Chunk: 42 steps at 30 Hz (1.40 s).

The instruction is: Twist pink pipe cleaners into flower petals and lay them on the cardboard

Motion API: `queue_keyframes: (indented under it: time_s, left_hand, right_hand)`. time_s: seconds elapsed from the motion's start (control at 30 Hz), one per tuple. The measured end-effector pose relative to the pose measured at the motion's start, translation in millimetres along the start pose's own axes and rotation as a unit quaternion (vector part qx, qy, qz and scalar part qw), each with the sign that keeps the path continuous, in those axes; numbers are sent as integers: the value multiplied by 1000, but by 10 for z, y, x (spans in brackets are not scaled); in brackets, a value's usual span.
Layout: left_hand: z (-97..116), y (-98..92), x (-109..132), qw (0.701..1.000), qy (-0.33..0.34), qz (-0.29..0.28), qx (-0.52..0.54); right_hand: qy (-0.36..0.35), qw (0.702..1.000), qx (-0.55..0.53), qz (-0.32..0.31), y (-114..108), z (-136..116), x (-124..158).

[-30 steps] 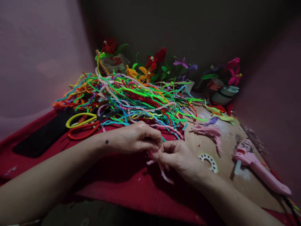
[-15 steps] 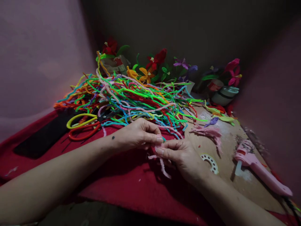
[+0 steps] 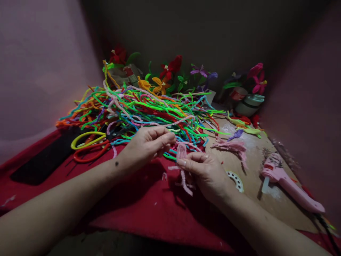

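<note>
My right hand (image 3: 206,174) pinches a pale pink pipe cleaner (image 3: 182,153) bent into a loop, its loose end hanging down over the red cloth (image 3: 138,206). My left hand (image 3: 147,144) hovers just left of the loop, fingers curled and thumb against the fingertips; I cannot make out anything in them. Right behind both hands lies a big tangle of pipe cleaners (image 3: 144,110) in many colours.
Yellow and red scissor handles (image 3: 86,145) lie at the pile's left edge. On the brown board (image 3: 263,199) sit pink finished pieces (image 3: 231,146), a white tape ring (image 3: 236,179) and a pink glue gun (image 3: 287,185). Pipe-cleaner flowers (image 3: 167,73) and pots (image 3: 249,103) line the back wall.
My left hand has drawn apart from my right and moved up and left. The pink loop now stands upright above my right thumb. The view shifted slightly.
</note>
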<state>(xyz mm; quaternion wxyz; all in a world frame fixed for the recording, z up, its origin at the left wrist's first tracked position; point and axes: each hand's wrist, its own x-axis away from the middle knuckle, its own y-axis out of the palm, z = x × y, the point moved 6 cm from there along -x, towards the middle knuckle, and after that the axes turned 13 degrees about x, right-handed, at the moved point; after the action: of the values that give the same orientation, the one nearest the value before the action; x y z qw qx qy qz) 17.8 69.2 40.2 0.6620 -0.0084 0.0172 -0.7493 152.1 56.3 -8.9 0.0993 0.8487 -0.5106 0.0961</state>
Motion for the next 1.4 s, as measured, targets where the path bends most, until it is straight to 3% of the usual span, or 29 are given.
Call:
queue_keyframes:
  time_s: [0.1,0.23,0.3,0.4,0.47,0.6,0.67,0.77,0.93,1.03,1.13,1.27,1.4]
  left_hand:
    - [-117,26,-47,994,-76,-63,48]
    - [-229,189,6,982,-116,-150,-7]
    - [-190,232,29,989,-52,-130,-54]
    - [-19,251,85,982,106,-61,-147]
    - [42,224,102,979,134,-18,-152]
    - [-96,104,28,998,3,37,46]
    - [-226,155,-2,988,-65,-5,140]
    - [-392,303,13,967,-140,-91,194]
    - [-469,431,87,950,-203,-131,197]
    - [-473,490,135,941,-231,-142,201]
    - [-478,538,161,939,-228,-138,217]
    - [-453,511,149,962,-182,-120,164]
    - [-448,448,135,960,-190,-140,148]
  right_hand:
    - [-36,999,-2,39,-77,-49,-31]
    - [-45,997,-11,56,-115,-35,-76]
    - [-52,997,3,62,-112,-25,-77]
    - [-61,996,3,68,-97,-8,-68]
    - [-66,995,-13,73,-97,-4,-68]
    - [-80,989,-33,118,-175,-44,-77]
    - [-88,987,-34,133,-203,-88,-74]
    - [-93,987,-36,124,-185,-148,-58]
    - [-104,986,24,127,-159,-158,-13]
    - [-138,974,89,158,-176,-158,4]
    - [-131,976,52,167,-187,-113,-28]
    - [-77,989,-54,115,-164,-25,-115]
    - [-90,992,-58,65,-175,-82,-132]
